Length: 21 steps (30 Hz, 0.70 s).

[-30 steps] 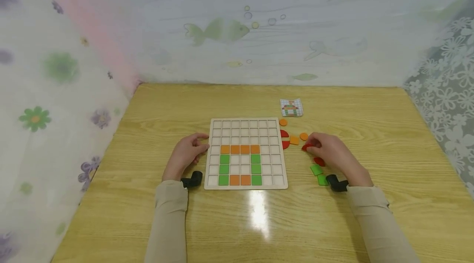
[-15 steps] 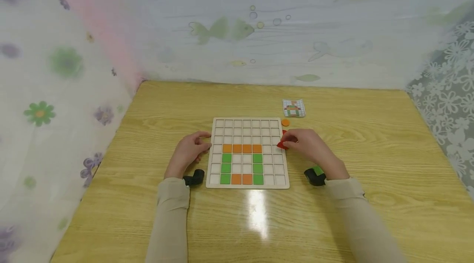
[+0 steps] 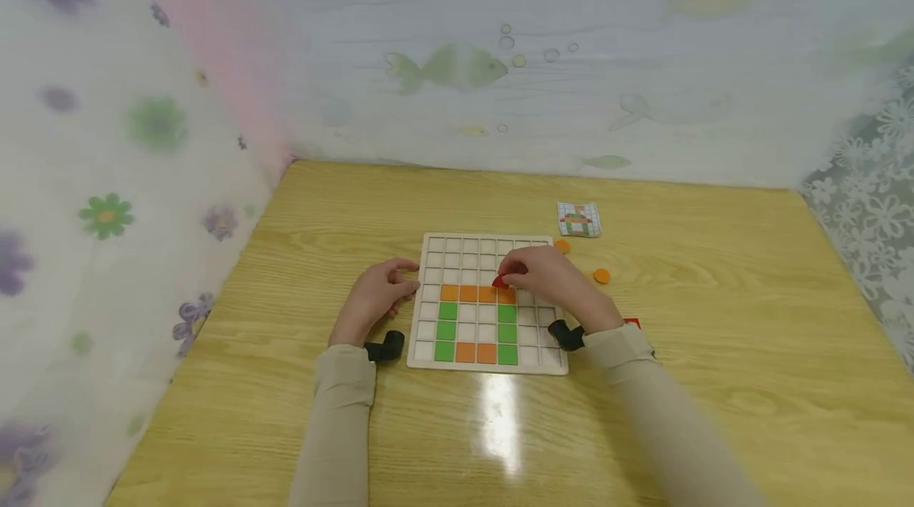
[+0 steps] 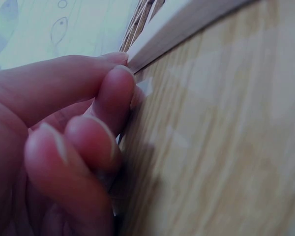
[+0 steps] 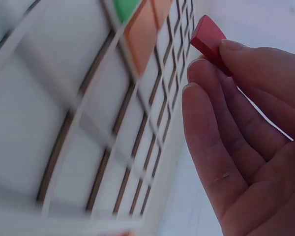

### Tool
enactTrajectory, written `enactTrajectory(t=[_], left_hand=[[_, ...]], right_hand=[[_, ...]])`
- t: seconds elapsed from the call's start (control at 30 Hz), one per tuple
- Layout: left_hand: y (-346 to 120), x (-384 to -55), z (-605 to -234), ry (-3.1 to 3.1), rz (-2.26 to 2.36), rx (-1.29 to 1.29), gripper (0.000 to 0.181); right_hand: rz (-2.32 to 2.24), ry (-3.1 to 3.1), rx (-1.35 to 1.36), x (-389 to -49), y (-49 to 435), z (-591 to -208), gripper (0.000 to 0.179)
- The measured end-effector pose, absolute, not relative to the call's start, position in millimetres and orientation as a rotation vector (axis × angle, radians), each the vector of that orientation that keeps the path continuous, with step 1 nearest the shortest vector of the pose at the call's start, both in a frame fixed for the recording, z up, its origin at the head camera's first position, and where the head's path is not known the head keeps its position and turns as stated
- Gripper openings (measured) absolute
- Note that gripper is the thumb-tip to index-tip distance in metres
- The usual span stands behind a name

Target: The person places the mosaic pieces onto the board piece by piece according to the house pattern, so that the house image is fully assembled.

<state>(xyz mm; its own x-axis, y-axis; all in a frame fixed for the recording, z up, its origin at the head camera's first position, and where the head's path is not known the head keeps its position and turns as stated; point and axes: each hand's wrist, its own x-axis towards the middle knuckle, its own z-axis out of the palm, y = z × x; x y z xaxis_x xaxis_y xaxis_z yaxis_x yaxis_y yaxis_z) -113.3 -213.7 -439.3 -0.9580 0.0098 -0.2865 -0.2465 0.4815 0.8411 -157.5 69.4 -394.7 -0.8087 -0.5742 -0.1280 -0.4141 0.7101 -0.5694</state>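
Between thumb and fingers, my right hand pinches a red quarter-circle tile. It is raised over the wooden grid board, overlapping the orange row in the head view. On the board, orange square tiles form a row, with columns of green square tiles below its two ends. A pair of orange squares lies between the lowest greens. At the board's left side, my left hand rests its fingertips against the edge; the left wrist view shows the other fingers loosely bent.
A small picture card with a coloured grid pattern lies behind the board's right corner. One orange disc is by that corner, another orange disc farther right. Part of a red tile shows beside my right wrist; my arm hides other pieces.
My right hand has carried the red tile leftward from the loose pieces to over the board. The left hand stays at the board's edge; the head view has shifted slightly.
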Motion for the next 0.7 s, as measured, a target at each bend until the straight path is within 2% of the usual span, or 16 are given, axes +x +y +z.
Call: enactTrajectory(t=[0.7], left_hand=[[-214, -115, -438, 2.514, 1.415, -0.166, 0.029]], right_hand=[[-0.684, 2.583, -0.945, -157, -20, -404, 0.005]])
